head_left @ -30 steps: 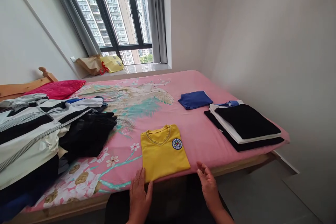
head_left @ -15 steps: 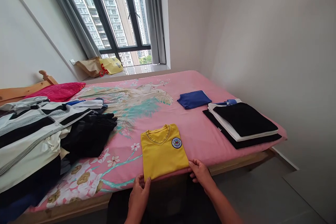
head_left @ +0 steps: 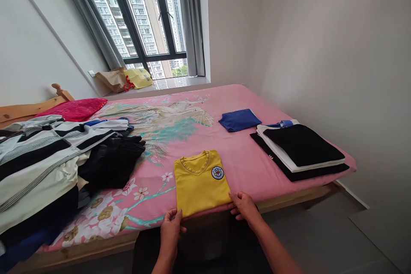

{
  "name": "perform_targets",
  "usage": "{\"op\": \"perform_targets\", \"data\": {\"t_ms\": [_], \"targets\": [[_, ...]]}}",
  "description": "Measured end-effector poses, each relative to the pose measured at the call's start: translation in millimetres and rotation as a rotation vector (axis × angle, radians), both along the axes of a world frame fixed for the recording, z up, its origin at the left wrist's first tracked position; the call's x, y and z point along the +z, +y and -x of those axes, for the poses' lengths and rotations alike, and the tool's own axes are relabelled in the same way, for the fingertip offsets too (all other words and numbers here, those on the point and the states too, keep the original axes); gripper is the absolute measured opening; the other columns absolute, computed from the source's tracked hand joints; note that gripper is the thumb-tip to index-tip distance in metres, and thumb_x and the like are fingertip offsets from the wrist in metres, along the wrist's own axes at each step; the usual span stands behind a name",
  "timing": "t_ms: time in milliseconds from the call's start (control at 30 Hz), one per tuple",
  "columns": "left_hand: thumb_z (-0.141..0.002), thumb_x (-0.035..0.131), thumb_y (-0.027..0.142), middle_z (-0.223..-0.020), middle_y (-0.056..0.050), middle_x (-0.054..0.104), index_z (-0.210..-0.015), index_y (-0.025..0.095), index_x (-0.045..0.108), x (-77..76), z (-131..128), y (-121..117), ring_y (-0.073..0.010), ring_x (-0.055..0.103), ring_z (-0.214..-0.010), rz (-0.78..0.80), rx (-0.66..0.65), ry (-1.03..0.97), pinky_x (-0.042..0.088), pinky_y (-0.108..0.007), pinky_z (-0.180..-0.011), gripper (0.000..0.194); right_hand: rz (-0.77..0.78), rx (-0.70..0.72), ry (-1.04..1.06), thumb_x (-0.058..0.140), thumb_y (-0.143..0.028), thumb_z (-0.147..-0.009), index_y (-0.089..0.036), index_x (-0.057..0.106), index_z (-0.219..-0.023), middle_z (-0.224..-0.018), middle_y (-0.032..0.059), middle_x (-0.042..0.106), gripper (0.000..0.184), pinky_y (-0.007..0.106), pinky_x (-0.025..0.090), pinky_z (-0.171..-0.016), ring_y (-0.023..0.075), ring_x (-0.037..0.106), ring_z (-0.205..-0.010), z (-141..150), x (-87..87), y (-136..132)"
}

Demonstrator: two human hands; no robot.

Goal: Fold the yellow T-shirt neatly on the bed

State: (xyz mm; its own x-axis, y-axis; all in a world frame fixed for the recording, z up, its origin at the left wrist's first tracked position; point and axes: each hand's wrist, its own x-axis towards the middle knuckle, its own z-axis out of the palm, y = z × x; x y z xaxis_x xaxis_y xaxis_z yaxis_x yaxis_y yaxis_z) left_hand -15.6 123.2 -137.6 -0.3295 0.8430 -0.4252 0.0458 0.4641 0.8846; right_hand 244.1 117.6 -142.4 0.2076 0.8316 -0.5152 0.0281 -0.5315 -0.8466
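Observation:
A folded yellow T-shirt [head_left: 201, 188] with a V-neck and a round badge lies flat at the bed's near edge, its collar pointing away from me. My left hand [head_left: 171, 229] pinches its near left corner between thumb and fingers. At the near right corner, my right hand [head_left: 244, 206] grips the hem the same way. Beyond the shirt to the right is a folded blue garment [head_left: 239, 120]. A stack of folded clothes, with a black garment [head_left: 303, 144] on top and white and black ones below, sits farther right.
A loose heap of clothes [head_left: 61, 154] covers the bed's left side, in front of a red pillow [head_left: 72, 109]. The pink bedsheet [head_left: 236, 154] overlies a wooden bed frame [head_left: 295, 198]. Paper bags [head_left: 112, 80] stand on the windowsill.
The yellow T-shirt's near edge has shifted slightly away from me, with both hands still at its corners. The view has moved a little.

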Motion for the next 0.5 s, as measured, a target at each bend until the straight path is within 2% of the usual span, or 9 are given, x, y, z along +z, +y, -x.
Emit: {"op": "perform_targets", "data": {"t_ms": [167,267,367,500], "targets": [[-0.078,0.059,0.029,-0.093,-0.007,0.063,-0.103,0.017,0.049,-4.2,-3.2,-5.0,-0.0094,0.06,-0.043,-0.046,0.069,-0.103,0.028,-0.015,-0.034,0.03,-0.041,-0.096,0.128,0.056,-0.048,-0.077,-0.016,0.054,-0.09,-0.08,0.0067,0.066,0.035,0.017,0.045,-0.036,0.0137,0.064,-0.059,8.3,7.2,-3.4],[-0.077,0.062,0.029,-0.097,-0.01,0.062,-0.106,0.017,0.048,-0.7,-3.9,-4.6,-0.0133,0.065,-0.052,-0.021,0.082,-0.149,0.033,-0.016,-0.034,0.034,-0.069,-0.155,0.134,0.059,-0.046,-0.075,-0.016,0.055,-0.095,-0.089,0.007,0.066,0.037,0.018,0.044,-0.033,0.0135,0.064,-0.058,12.6,8.9,-3.2],[-0.077,0.064,0.032,-0.103,-0.011,0.061,-0.109,0.017,0.047,6.4,-5.3,0.8,-0.0135,0.066,-0.054,-0.006,0.075,-0.202,0.037,-0.018,-0.035,0.04,-0.106,-0.175,0.121,0.061,-0.044,-0.073,-0.017,0.054,-0.099,-0.094,0.0067,0.065,0.038,0.017,0.04,-0.03,0.0124,0.063,-0.054,16.7,8.8,-0.2],[-0.076,0.065,0.03,-0.09,-0.007,0.065,-0.113,0.018,0.045,13.8,-6.9,7.4,-0.0118,0.062,-0.05,0.011,0.033,-0.216,0.036,-0.018,-0.036,0.045,-0.157,-0.197,0.173,0.065,-0.04,-0.069,-0.017,0.052,-0.102,-0.086,0.0043,0.066,0.042,0.017,0.039,-0.029,0.0106,0.059,-0.047,23.7,8.4,4.0]]}}
